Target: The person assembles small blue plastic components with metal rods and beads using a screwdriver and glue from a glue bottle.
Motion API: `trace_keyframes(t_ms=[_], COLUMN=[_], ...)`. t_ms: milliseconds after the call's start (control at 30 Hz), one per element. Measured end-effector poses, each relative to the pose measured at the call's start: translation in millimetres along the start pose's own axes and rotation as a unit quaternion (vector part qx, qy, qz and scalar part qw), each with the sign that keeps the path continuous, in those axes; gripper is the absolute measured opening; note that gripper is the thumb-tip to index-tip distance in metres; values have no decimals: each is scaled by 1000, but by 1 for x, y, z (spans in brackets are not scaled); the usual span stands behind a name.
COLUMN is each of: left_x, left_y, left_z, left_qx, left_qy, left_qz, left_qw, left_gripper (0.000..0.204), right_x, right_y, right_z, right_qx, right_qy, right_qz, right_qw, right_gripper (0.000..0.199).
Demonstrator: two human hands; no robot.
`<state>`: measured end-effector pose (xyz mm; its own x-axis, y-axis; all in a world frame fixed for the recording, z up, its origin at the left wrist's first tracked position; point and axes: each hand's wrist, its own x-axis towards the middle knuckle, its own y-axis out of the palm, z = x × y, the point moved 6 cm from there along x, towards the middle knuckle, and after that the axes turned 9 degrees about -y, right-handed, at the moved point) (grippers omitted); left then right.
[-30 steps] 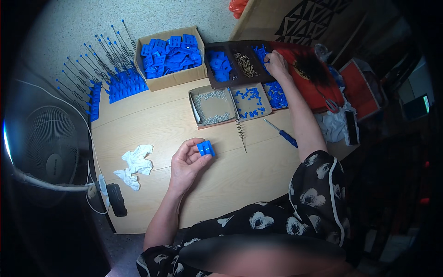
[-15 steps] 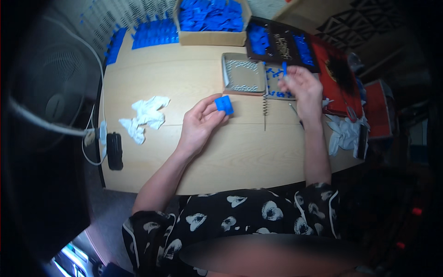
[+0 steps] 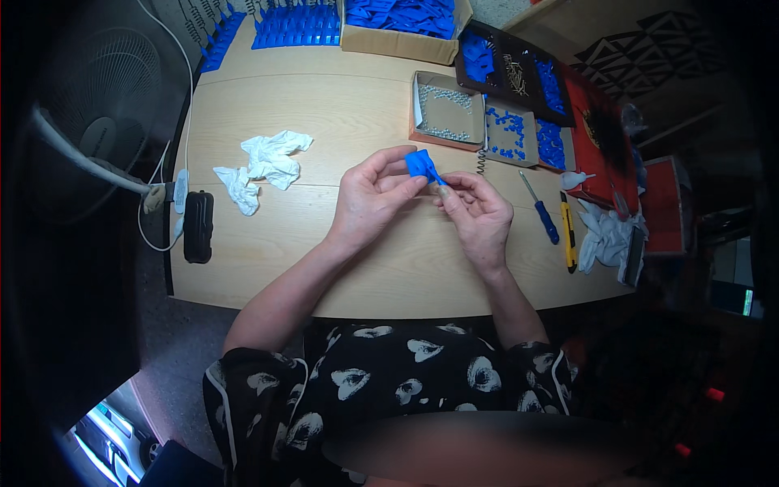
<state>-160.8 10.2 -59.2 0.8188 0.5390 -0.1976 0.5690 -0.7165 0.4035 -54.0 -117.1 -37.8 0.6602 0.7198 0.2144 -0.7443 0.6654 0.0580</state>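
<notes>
Over the wooden table, your left hand pinches a blue block; your right hand pinches a partly hidden blue strip. Fan: left of table. Carton: table's far edge, cropped.

The block, blue and squarish, is held tilted above the counter in the left hand, and the strip, blue and slender, slants from the right hand to the block's right side, contact indeterminable.

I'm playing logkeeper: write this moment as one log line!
Left hand: holds blue square plastic block | Right hand: holds slim blue plastic strip beside it | Rightward: blue-handled screwdriver, yellow-and-black utility knife
</notes>
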Motion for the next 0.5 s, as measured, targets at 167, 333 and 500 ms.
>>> trace_keyframes(t_ms=[167, 333, 500], left_x=[-2, -1, -1], left_y=[1, 4, 4], left_z=[2, -1, 4], left_qx=[11, -15, -41], left_qy=[-12, -27, -61], left_qz=[3, 11, 15], left_qw=[1000, 999, 997], left_gripper=[46, 45, 45], right_x=[-1, -6, -13], right_y=[6, 13, 20], right_z=[21, 34, 32], right_qx=[-228, -329, -366], right_qy=[-154, -260, -324], right_qz=[38, 32, 41], right_qw=[961, 907, 871], right_gripper=[19, 21, 24])
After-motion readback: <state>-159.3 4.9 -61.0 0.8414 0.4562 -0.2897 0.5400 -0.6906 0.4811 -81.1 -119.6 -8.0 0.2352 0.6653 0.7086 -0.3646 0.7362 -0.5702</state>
